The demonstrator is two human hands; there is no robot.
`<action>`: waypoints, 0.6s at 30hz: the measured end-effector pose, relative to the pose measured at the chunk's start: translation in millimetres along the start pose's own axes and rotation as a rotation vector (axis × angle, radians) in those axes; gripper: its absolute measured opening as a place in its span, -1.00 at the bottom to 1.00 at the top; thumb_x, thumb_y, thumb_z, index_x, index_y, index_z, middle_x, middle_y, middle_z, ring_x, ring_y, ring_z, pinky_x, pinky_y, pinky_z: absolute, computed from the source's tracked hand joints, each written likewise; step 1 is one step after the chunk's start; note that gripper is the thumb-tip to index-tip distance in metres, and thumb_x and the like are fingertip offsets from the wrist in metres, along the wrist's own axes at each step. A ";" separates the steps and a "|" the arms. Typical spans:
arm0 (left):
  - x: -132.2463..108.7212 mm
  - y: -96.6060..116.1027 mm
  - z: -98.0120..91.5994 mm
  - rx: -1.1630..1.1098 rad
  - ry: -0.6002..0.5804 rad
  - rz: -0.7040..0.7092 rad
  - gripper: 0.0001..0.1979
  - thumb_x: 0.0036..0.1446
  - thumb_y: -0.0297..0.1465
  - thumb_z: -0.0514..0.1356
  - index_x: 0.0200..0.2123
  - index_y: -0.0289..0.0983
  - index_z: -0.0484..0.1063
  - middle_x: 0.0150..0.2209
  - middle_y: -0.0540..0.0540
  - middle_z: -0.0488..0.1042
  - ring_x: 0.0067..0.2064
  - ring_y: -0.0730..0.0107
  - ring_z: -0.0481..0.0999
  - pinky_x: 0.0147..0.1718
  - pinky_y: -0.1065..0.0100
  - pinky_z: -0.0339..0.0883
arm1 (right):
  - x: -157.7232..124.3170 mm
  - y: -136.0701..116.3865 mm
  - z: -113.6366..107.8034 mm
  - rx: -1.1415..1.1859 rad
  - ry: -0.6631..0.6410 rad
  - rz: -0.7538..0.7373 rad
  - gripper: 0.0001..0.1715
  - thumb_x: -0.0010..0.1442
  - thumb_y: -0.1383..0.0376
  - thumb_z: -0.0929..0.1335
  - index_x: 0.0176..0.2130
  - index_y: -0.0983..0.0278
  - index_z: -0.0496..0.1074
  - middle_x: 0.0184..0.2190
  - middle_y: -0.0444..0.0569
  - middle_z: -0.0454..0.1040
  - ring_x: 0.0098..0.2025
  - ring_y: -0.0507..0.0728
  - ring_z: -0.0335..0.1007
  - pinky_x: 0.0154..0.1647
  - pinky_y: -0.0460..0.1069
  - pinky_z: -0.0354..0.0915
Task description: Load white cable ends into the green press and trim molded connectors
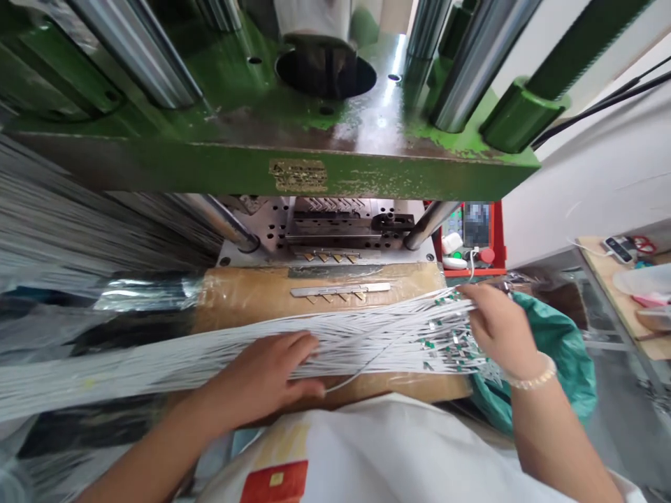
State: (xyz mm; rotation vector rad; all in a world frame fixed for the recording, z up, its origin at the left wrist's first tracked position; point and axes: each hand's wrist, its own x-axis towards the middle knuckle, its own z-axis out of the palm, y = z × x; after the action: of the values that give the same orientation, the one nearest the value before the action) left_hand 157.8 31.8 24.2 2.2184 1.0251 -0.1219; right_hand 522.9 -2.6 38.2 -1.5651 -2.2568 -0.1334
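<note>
The left hand (267,374) lies flat, palm down and fingers spread, on a wide bundle of thin white cables (210,353); it presses them and grips nothing. The bundle runs across the brown tape-wrapped bench (246,297) from the left edge to the right side; there the cable ends carry small green and metal connectors (445,335). The right hand (498,328) rests on these ends with fingers curled among them (whether it pinches one cable, I cannot tell); a pale bead bracelet (535,379) sits on its wrist. Behind the bundle a slim grey metal strip (340,288) lies on the bench; above stands the green metal press (262,164); a teal plastic bag (560,349) hangs just beside the right hand.
</note>
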 end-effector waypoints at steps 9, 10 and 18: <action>-24.8 -25.0 57.6 0.424 -0.056 0.083 -0.71 0.02 -0.66 0.04 -0.37 -0.25 0.50 -0.36 -0.14 0.51 -0.25 0.14 0.47 -0.29 0.23 0.23 | 29.0 -17.8 36.1 0.201 0.079 -0.017 -0.78 0.25 0.42 0.18 -0.16 0.33 0.35 -0.37 0.02 0.42 -0.30 0.16 0.33 -0.26 0.04 0.29; -27.4 -23.5 55.9 0.399 -0.035 0.102 -0.69 0.04 -0.66 0.01 -0.40 -0.23 0.49 -0.37 -0.11 0.50 -0.26 0.17 0.47 -0.27 0.23 0.24 | 31.9 -19.2 30.3 0.163 0.103 -0.027 -0.76 0.24 0.42 0.17 -0.15 0.33 0.35 -0.40 0.01 0.41 -0.32 0.16 0.31 -0.29 0.03 0.27; -31.5 -27.2 63.5 0.304 -0.150 -0.097 -0.57 -0.08 -0.46 0.13 -0.06 -0.26 0.41 -0.04 -0.21 0.45 -0.11 0.02 0.48 -0.20 0.17 0.33 | 30.5 -0.7 -8.4 -0.336 -0.048 -0.139 -0.63 0.05 0.51 0.22 -0.13 0.36 0.39 -0.45 0.01 0.44 -0.38 0.16 0.26 -0.36 0.02 0.10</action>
State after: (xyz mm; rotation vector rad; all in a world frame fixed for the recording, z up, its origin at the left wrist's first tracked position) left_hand 129.0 -15.2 -28.1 2.3845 1.0879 -0.5101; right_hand 515.3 21.5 57.2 -1.5802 -2.4799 -0.5435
